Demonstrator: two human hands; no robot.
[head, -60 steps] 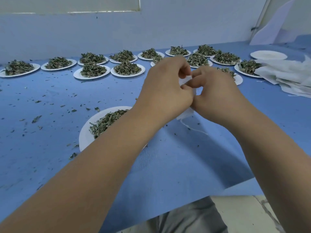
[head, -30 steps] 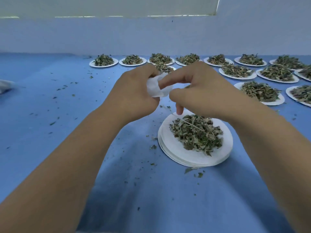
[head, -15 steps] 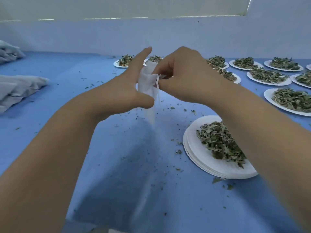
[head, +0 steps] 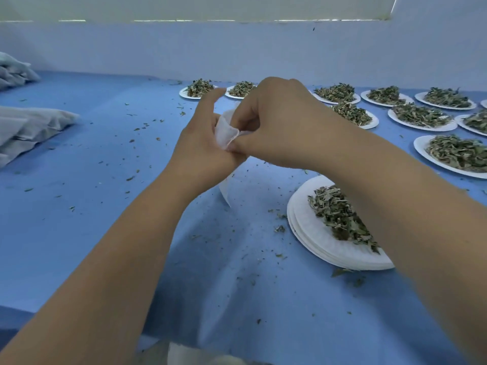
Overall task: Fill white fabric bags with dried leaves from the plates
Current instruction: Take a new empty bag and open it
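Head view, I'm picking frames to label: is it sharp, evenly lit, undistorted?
Head view: soft, even, bluish light with no glare; a faint shadow lies on the cloth between the arms; the hanging end of the bag is slightly smeared, while the plates are sharp; the wide-angle lens swells the forearms at the lower edges.

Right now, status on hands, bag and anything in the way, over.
Left hand grips white fabric bag; right hand pinches its mouth. Bag contents unseen. Dried leaves on near plate, right forearm over it.

White bag (head: 224, 131) mostly hidden behind left hand (head: 200, 146); near plate (head: 308, 233) partly covered by right forearm (head: 395, 206).
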